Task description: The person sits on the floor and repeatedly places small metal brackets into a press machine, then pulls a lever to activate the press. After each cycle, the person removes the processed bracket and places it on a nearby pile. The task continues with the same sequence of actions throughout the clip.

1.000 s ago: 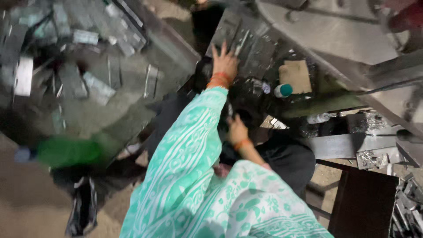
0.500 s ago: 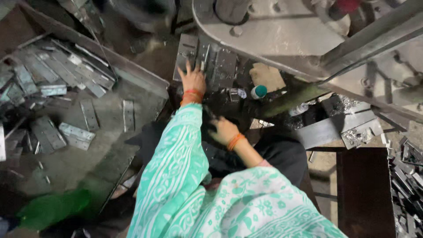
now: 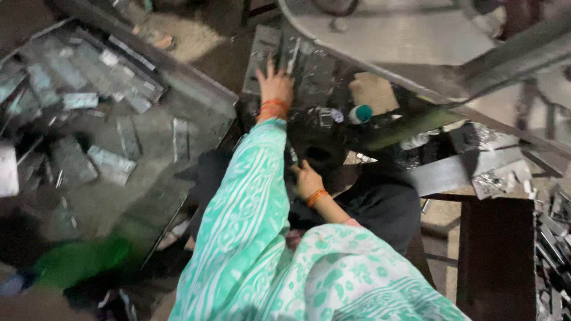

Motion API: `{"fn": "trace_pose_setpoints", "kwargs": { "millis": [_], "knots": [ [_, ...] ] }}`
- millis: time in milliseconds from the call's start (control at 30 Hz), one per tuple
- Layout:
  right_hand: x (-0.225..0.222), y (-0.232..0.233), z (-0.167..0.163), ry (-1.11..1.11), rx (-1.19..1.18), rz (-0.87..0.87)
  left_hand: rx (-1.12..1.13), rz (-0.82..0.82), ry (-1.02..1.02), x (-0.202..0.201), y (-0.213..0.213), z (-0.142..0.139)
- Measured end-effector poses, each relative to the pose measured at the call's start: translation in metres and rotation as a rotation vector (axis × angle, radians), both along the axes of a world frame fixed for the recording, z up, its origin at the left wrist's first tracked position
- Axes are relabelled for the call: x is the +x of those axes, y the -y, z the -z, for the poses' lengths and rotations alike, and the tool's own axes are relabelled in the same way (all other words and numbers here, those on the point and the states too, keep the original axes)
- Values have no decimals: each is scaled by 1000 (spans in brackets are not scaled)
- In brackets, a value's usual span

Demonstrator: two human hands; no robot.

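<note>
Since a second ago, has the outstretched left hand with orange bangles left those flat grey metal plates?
No. The left hand stays spread on the grey metal plates, beside the teal-capped bottle.

Dull grey metal strips (image 3: pixel 113 160) in a metal tray (image 3: pixel 196 89); patterned green cloth sleeve (image 3: pixel 250 196); glossy orange bangles (image 3: pixel 273 107).

One bottle and one piece of cardboard; no labels, signs or screens show.

A small bottle (image 3: pixel 355 114) with a teal cap lies tilted among dark clutter near the middle of the head view, its pale body mostly blurred. Just above and to its right sits a flat tan cardboard piece (image 3: pixel 373 90), roughly square, partly under the grey metal plate (image 3: pixel 404 35).
</note>
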State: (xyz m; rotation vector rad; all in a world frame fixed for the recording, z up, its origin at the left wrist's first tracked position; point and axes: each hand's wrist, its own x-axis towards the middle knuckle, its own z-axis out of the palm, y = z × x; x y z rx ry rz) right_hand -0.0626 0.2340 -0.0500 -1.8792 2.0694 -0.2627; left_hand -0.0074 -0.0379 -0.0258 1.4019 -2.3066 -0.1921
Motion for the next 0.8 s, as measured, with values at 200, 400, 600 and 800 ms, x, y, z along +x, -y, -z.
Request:
{"fn": "trace_pose_setpoints", "kwargs": {
  "millis": [200, 400, 600, 800],
  "knots": [
    [3, 0, -8, 50, -93, -17, 2, -3, 131, 11, -16, 9],
    [1, -2, -9, 14, -63, -27, -35, -14, 123, 19, -24, 4],
    [-21, 35, -31, -95, 69, -118, 116, 6, 233, 12, -13, 1],
    [-25, 53, -47, -85, 151, -84, 89, -33, 228, 2, 4, -2]
  ]
}}
